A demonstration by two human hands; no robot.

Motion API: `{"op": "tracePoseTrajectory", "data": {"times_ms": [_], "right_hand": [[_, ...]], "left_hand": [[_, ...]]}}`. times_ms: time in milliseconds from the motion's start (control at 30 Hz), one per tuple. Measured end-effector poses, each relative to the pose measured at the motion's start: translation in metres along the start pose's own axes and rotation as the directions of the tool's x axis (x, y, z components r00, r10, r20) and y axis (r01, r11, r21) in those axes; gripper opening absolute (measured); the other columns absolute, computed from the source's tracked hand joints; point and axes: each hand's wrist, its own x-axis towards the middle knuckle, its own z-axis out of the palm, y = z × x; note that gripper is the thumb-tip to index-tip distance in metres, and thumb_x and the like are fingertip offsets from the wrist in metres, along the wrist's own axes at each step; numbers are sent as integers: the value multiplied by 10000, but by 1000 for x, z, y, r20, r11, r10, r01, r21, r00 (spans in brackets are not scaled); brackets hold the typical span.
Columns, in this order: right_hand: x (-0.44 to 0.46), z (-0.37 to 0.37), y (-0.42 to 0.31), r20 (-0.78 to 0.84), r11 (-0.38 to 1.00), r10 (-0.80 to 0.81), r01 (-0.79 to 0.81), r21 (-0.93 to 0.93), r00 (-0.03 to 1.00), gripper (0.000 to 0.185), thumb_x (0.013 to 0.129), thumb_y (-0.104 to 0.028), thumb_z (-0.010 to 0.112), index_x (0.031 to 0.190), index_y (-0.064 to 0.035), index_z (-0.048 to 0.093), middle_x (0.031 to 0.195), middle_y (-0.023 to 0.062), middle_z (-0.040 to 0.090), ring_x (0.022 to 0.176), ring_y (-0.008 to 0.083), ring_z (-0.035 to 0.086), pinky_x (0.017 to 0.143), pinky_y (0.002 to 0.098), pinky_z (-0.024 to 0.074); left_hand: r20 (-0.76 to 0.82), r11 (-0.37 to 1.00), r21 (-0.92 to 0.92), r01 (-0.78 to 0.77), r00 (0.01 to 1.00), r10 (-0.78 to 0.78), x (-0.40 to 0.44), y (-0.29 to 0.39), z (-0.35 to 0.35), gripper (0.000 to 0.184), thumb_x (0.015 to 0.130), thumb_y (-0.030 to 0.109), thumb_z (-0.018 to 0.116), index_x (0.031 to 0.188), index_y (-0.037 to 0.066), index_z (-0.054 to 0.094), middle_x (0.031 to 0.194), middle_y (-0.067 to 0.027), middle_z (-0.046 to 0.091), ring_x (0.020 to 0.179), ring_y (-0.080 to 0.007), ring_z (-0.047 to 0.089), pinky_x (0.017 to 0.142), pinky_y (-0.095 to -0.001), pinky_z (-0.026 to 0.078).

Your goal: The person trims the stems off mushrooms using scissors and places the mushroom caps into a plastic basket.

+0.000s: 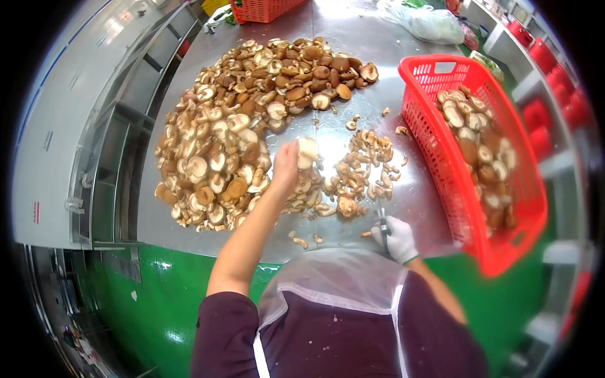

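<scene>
My left hand (287, 165) is bare and closed on a pale mushroom (307, 153), held over the table just right of a large heap of brown and cream mushrooms (236, 126). My right hand (397, 239) wears a white glove and is wrapped round the dark handle of a knife (383, 228) near the table's front edge; the blade points away from me. Between and beyond my hands lies a pile of cut stems (359, 167), with a few loose stems nearer to me.
A red basket (441, 170) partly filled with mushrooms stands at the right of the metal table (416, 220). Another red basket (268, 11) is at the far edge, and a clear plastic bag (435, 26) lies at the back right. Green floor (170, 296) shows below the table.
</scene>
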Motion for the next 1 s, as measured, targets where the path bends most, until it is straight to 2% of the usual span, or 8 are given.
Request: {"op": "tracePoseTrajectory", "data": {"times_ms": [33, 133, 200, 233, 367, 567, 767, 1000], "right_hand": [[4, -11, -22, 40, 994, -33, 37, -103, 999, 346, 770, -370, 682, 738, -49, 557, 678, 181, 559, 663, 376, 572, 599, 438, 459], [14, -23, -64, -2, 967, -181, 178, -183, 983, 309, 778, -359, 657, 781, -63, 568, 698, 167, 586, 688, 365, 598, 621, 447, 477], [20, -25, -74, 35, 954, -123, 128, -271, 992, 304, 780, -362, 648, 784, -66, 579, 720, 156, 607, 703, 363, 611, 632, 448, 487], [21, -25, -76, 66, 951, -99, 114, -288, 993, 310, 782, -378, 636, 796, -70, 593, 740, 157, 623, 716, 363, 623, 641, 456, 492], [22, -30, -86, 88, 944, 26, 4, -331, 996, 320, 802, -399, 590, 830, -83, 627, 767, 166, 642, 726, 361, 638, 654, 469, 501], [24, -29, -80, 93, 903, 138, -86, -422, 986, 342, 802, -405, 588, 832, -70, 644, 801, 182, 657, 728, 362, 652, 659, 463, 514], [22, -29, -81, -58, 872, -68, 31, -489, 996, 328, 779, -374, 618, 770, -46, 623, 712, 166, 627, 627, 342, 640, 580, 446, 514], [26, -17, -60, -83, 856, -227, 159, -491, 970, 289, 780, -357, 623, 735, -71, 620, 670, 147, 615, 574, 322, 627, 520, 436, 505]], "left_hand": [[37, 993, -117, 30, 999, -26, -12, 3, 11, 327, 999, 352, 416, 1023, 48, 534, 782, -59, 623, 522, -84, 548, 375, -180, 376], [172, 946, -305, 110, 983, -59, -30, -7, 23, 271, 994, 271, 433, 1082, 31, 523, 887, -74, 615, 669, -144, 597, 487, -244, 478], [170, 912, -393, 115, 984, -50, -44, -3, 38, 258, 986, 245, 456, 1098, 24, 526, 971, -84, 614, 757, -150, 618, 561, -246, 523], [189, 913, -380, 145, 979, -77, -45, -7, 36, 245, 968, 173, 478, 1152, 14, 500, 1082, -97, 594, 889, -161, 624, 687, -267, 562], [168, 897, -428, 111, 985, -42, -59, -8, 45, 282, 943, 101, 488, 1208, 18, 438, 1137, -104, 575, 952, -187, 624, 756, -307, 574], [131, 913, -407, 38, 991, 17, -79, -13, 63, 246, 965, 102, 464, 1201, 35, 447, 1119, -102, 597, 987, -177, 625, 807, -301, 574], [192, 948, -316, -47, 975, 113, -89, -29, 76, 266, 979, 121, 459, 1227, 29, 481, 1144, -75, 601, 1002, -156, 612, 859, -312, 543], [169, 954, -266, -136, 968, 185, -94, -29, 77, 305, 971, 91, 454, 1264, 4, 466, 1146, -86, 601, 1006, -157, 611, 861, -308, 532]]}}
